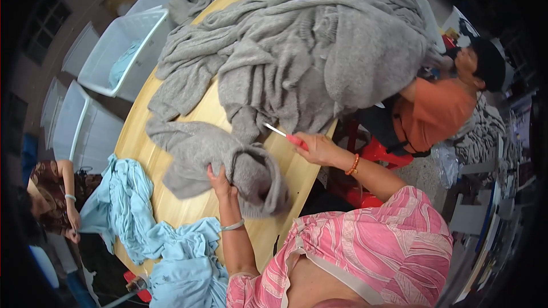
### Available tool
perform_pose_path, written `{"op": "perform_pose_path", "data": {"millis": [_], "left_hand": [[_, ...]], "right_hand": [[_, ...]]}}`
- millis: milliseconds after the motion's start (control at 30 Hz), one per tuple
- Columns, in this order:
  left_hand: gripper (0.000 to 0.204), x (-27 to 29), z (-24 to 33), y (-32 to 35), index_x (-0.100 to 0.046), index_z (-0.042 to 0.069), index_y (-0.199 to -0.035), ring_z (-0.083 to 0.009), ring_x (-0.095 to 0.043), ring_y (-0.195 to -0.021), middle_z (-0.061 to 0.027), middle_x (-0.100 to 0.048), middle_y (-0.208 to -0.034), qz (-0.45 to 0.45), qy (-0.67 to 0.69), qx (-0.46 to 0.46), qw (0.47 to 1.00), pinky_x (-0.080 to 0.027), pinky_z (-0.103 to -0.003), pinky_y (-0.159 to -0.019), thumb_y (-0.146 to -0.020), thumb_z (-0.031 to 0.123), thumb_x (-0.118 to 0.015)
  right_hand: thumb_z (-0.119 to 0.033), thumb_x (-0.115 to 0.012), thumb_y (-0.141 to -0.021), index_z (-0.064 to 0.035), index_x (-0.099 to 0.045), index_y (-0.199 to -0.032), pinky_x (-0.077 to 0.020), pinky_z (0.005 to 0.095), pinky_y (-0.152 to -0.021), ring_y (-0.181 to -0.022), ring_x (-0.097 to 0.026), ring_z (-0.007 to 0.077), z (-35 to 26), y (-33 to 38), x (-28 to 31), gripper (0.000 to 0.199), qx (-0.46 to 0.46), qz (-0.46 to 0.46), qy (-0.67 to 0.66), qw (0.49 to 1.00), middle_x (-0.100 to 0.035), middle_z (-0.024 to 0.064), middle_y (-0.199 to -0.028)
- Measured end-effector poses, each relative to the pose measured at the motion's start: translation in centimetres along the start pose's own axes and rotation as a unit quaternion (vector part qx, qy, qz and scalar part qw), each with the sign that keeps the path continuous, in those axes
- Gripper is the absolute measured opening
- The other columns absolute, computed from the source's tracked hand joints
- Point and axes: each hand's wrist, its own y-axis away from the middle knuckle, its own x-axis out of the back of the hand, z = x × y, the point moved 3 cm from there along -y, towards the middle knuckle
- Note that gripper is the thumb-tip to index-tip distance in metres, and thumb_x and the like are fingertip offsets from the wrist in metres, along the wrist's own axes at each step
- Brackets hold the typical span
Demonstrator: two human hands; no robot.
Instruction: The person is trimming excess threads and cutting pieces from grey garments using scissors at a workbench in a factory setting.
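My left hand [220,182] grips the near side of a grey knit garment [197,151] that lies bunched on the wooden table. Its rolled, open end bulges just right of that hand. My right hand [319,149] is closed round the red handle of a small tool [277,130] with a thin metal shaft. The shaft points up and left, above the table and close to the grey cloth. What the tip is shaped like is too small to tell. Beyond both hands spreads a large heap of grey knitwear [274,63].
Light blue cloth [134,194] drapes over the table's left and near edge, where a person [54,194] handles it. On the right sits a person in an orange top [436,111] beside the grey heap. White plastic bins [85,74] stand left of the wooden table [177,208].
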Motion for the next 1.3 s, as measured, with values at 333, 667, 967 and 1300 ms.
{"op": "perform_pose_path", "data": {"millis": [333, 667, 967, 1300], "left_hand": [[0.080, -12.4, -3.5, -1.6, -0.028, -0.002, -0.139, -0.0344, -0.049, -0.117, -0.0233, -0.048, -0.128, -0.171, -0.371, -0.310, 0.858, -0.039, -0.039, -0.098, -0.073, 0.015, -0.070], [0.027, -14.4, 10.0, -7.6, -0.064, -0.003, -0.102, -0.0167, -0.066, -0.069, -0.0127, -0.069, -0.085, -0.403, -0.230, 0.111, 0.879, -0.052, -0.027, -0.063, -0.090, 0.020, -0.063], [0.115, -27.5, 16.8, -29.5, -0.016, 0.016, -0.148, -0.0368, -0.019, -0.140, -0.0175, -0.017, -0.152, -0.071, -0.783, -0.371, 0.494, -0.017, -0.059, -0.108, -0.057, 0.017, -0.085], [0.037, -31.7, 7.6, -45.9, -0.050, -0.003, -0.114, -0.0347, -0.055, -0.109, -0.0208, -0.058, -0.114, -0.203, -0.694, -0.504, 0.472, -0.024, -0.057, -0.107, -0.080, 0.009, -0.045]], "right_hand": [[-0.029, -0.057, -0.087, -0.0116, -0.050, -0.120, -0.0477, 0.0519, -0.074, -0.084, -0.061, 0.0437, -1.1, -2.8, 5.6, 0.038, -0.014, 0.063, -0.036, 0.997, -0.065, 0.0215, -0.089], [-0.025, -0.060, -0.084, -0.0097, -0.052, -0.121, -0.0500, 0.0457, -0.078, -0.091, -0.062, 0.0394, 6.0, -6.8, 2.7, 0.041, 0.037, -0.093, -0.146, 0.984, -0.064, 0.0208, -0.101], [-0.025, -0.065, -0.082, -0.0105, -0.058, -0.109, -0.0505, 0.0403, -0.067, -0.078, -0.064, 0.0358, 9.5, -9.1, 3.2, 0.032, 0.002, -0.189, -0.191, 0.963, -0.065, 0.0163, -0.085], [-0.030, -0.067, -0.083, -0.0080, -0.060, -0.097, -0.0480, 0.0414, -0.058, -0.068, -0.062, 0.0348, 12.9, -10.3, 1.3, 0.026, -0.018, -0.236, -0.225, 0.945, -0.061, 0.0157, -0.073]]}}
